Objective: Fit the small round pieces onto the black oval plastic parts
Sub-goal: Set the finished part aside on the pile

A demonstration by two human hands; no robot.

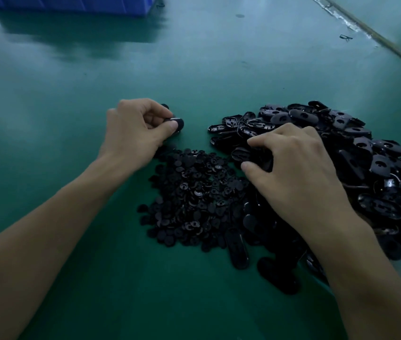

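A heap of small round black pieces (pixel 194 200) lies on the green table in the middle. A larger heap of black oval plastic parts (pixel 356 153) spreads to its right. My left hand (pixel 135 133) hovers above the far left edge of the round pieces and pinches a black oval part (pixel 178 125) between thumb and curled fingers. My right hand (pixel 297 173) rests on the near left side of the oval heap, its fingers curled around an oval part (pixel 242 153) there. Several oval parts lie hidden under that hand and forearm.
A blue plastic bin (pixel 72 3) stands at the far left edge of the green table (pixel 47 119). A pale strip with a rod (pixel 366 30) runs diagonally at the far right. One stray small black piece (pixel 345 37) lies near it.
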